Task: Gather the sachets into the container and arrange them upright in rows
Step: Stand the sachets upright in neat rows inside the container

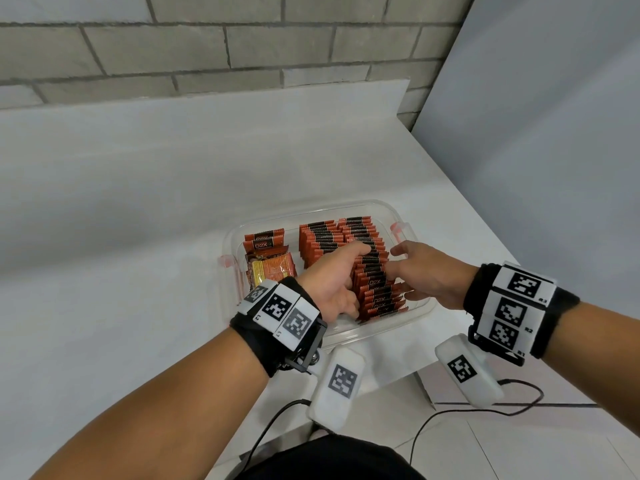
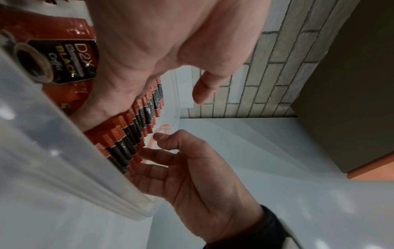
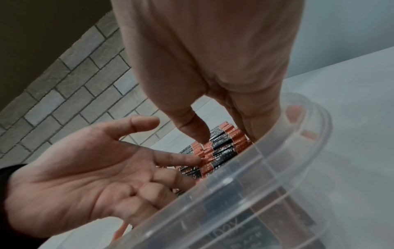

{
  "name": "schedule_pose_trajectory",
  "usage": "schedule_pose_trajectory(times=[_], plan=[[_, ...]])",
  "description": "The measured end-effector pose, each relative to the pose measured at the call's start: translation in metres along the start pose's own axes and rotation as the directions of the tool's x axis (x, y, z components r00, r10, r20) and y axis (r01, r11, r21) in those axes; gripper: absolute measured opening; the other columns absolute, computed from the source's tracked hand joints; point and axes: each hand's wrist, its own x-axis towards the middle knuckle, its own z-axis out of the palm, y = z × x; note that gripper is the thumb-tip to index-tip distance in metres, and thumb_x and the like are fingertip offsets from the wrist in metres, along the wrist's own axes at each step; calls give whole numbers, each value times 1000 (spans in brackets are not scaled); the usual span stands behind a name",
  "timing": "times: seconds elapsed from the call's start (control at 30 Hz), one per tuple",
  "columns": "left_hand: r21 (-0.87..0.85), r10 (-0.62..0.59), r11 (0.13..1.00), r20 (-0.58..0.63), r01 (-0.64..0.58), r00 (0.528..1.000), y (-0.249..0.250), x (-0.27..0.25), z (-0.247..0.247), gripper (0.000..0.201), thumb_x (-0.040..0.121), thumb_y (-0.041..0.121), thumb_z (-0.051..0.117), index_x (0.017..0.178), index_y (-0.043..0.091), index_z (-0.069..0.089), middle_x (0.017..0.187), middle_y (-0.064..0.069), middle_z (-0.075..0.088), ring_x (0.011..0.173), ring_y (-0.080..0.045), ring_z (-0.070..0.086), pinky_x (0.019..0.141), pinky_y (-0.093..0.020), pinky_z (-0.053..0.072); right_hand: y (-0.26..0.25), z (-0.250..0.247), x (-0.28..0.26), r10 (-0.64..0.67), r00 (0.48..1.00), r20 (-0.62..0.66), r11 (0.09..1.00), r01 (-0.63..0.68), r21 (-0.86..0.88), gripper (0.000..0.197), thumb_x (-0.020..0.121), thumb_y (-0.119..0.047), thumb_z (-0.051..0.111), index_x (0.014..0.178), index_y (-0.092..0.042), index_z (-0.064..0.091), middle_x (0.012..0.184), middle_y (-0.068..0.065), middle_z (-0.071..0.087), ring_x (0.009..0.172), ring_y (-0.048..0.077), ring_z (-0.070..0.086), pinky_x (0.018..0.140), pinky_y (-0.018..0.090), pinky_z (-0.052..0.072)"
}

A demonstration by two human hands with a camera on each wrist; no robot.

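Wall: we see grey brick (image 1: 207,46) across the top of the frame.
Panel: we see a plain grey board (image 1: 554,116) upper right.
Table: we see a white top (image 1: 121,202) filling the middle.

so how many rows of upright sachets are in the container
3: a short left row, a middle row, and a right row between the left hand and right hand. Hands may hide some.

We see a bare, staged recording corner rather than a lived-in room. A plain white surface (image 1: 138,209) meets a grey brick wall (image 1: 207,46) and a blank pale panel (image 1: 554,116). Tracking wristbands (image 1: 512,306) with printed black-and-white marker squares and trailing black cables (image 1: 485,407) point to a data-collection setup.
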Motion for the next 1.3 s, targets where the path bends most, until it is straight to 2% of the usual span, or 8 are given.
schedule_pose_trajectory(times=[0.17,0.3,0.4,0.5,0.63,0.77,0.93,1.3], plan=[[79,171,983,-21,-169,985,30,-45,-39,43,93,39,48,126,11,51,130,-22,52,111,-43,56,92,-48,48,-11,-15,-9,-108,990,-89,988,97,-117,56,88,-20,60,140,-15,39,131,7,51,113,24,53,96,38,48],[44,321,947,-150,-318,935,52,-75,-83,33,93,35,49,111,8,58,108,-20,68,94,-36,69,75,-40,59,-26,-18,-19,-167,983,-75,979,157,-128,35,87,-24,61,121,-17,54,103,5,62,91,20,60,77,31,51],[125,396,918,-264,-376,880,49,-84,-107,27,94,35,51,105,12,60,97,-12,70,75,-25,68,61,-32,56,-35,-1,-25,-303,953,24,896,293,-333,19,90,-24,58,108,-22,59,95,-5,61,78,9,59,60,16,42],[191,411,911,-387,-364,826,37,-82,-127,20,92,33,54,100,16,62,89,-7,64,64,-17,56,55,-27,41,-45,28,-27,-401,901,166,760,428,-489,17,93,-24,54,101,-15,66,91,-8,64,81,5,60,64,6,41],[195,366,930,-472,-311,802,24,-73,-141,14,91,28,59,102,21,61,93,-4,56,72,-18,50,57,-28,43,-54,60,-12,-314,882,351,629,470,-619,28,93,-17,47,75,-2,63,76,8,67,70,25,62,67,30,53],[256,378,922,-430,-291,820,19,-63,-148,29,90,13,61,117,23,58,90,-7,62,73,-19,54,54,-28,44,-60,80,-3,-164,874,457,451,478,-754,21,97,-19,44,86,-17,62,83,0,56,75,15,50,60,21,40],[281,387,914,-392,-292,835,23,-58,-154,35,87,4,62,117,22,59,79,-5,65,65,-17,60,54,-28,47,-63,89,1,-89,880,467,479,449,-754,35,97,-14,41,63,-16,49,69,-2,51,62,11,43,55,17,36],[289,370,917,-364,-275,855,28,-59,-157,36,86,1,63,114,22,58,74,-3,68,56,-13,62,55,-28,50,-58,88,8,-82,944,320,548,311,-776,40,93,-19,46,55,-14,36,57,-1,35,50,13,32,48,24,27]])
